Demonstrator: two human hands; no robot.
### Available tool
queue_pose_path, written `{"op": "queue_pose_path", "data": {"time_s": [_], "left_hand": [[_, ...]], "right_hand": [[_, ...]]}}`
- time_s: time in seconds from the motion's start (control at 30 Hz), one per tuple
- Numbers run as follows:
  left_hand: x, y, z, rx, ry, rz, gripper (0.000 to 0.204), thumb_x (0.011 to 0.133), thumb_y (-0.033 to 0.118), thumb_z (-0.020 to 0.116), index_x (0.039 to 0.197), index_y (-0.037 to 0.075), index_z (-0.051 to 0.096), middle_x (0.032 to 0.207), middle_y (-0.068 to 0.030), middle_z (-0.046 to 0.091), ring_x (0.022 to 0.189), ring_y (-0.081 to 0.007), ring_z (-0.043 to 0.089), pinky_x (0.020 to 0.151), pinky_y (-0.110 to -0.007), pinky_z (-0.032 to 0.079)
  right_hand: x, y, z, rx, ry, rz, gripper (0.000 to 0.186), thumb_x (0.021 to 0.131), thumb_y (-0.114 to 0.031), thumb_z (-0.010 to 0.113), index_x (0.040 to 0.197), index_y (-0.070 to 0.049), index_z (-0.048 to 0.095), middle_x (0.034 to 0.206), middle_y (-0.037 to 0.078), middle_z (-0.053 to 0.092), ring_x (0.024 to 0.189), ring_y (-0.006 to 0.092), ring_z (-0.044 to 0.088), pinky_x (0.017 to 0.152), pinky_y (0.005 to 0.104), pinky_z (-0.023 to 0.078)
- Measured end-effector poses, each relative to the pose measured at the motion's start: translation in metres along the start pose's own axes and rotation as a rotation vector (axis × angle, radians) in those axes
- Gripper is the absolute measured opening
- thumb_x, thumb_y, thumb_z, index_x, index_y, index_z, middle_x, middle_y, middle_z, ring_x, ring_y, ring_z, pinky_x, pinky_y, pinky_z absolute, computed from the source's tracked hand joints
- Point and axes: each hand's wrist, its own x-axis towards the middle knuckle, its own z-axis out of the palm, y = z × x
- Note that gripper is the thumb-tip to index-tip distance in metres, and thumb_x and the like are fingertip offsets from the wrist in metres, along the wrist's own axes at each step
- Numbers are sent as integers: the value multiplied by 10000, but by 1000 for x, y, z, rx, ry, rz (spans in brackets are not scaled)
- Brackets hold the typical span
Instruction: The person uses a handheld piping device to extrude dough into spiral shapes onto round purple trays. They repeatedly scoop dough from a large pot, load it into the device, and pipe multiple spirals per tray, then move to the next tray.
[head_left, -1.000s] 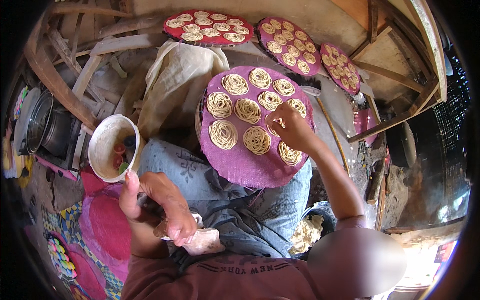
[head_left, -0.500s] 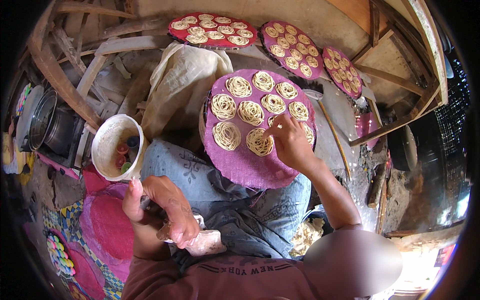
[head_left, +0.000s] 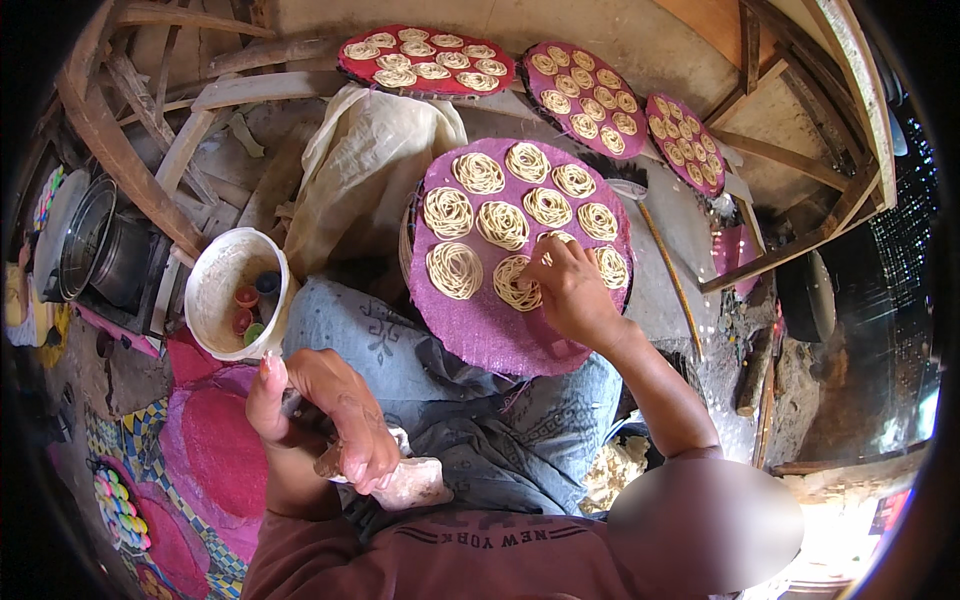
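My left hand [head_left: 330,410] is closed round a pale, stained pouch-like object [head_left: 420,483] at the lower centre, near my lap. My right hand [head_left: 565,285] is on a round purple cloth-covered tray [head_left: 490,340], its bent fingers pinched at the coils of cream noodle strands; what lies between the fingertips is hidden. It is nearest the lower middle coil [head_left: 510,285] and partly covers the one behind it. Several other coils, such as one at the left [head_left: 454,270], lie round the tray, which sits above my lap.
A white bucket [head_left: 205,310] holds small coloured items. Three trays of coils, red [head_left: 360,70] and purple [head_left: 555,65], rest along the back by wooden beams [head_left: 140,190]. Pots [head_left: 115,260] are at left, a stick [head_left: 670,280] at right, a tub with pale lumps [head_left: 615,465] low right.
My right hand has moved slightly down and toward the lower middle coil, fingers still bent. My left hand keeps its hold. The view has shifted a little.
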Motion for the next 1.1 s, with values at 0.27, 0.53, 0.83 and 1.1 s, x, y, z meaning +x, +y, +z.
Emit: {"op": "queue_pose_path", "data": {"time_s": [0.27,0.53,0.83,1.1], "left_hand": [[-3,-1,-2,3,-23,17,926,948,662,219,541,-82,589,483,-232,546,372,-317,544,423,-408,499],[23,34,-7,-60,-152,206,866,987,595,116,631,-28,601,522,-200,581,402,-306,569,452,-437,523],[161,8,-6,-288,40,286,754,934,671,314,1059,-44,520,925,-165,572,970,-337,513,968,-442,383],[236,-111,-58,-654,65,203,492,905,553,344,919,89,508,849,-52,528,827,-223,525,895,-393,405]], "right_hand": [[-1,-2,1,-18,-34,15,278,746,41,598,945,-130,686,1081,69,545,1050,273,525,866,404,421],[-28,-36,-49,806,-354,32,439,844,-234,680,1209,-14,573,1268,186,530,1214,325,496,1027,470,387],[-81,-29,-127,1435,-671,411,1010,822,-807,385,1261,98,468,1022,184,622,907,236,650,751,320,547],[-84,5,-159,1142,-608,856,837,898,-748,297,1254,-9,461,824,176,626,688,201,638,589,315,515]]}}
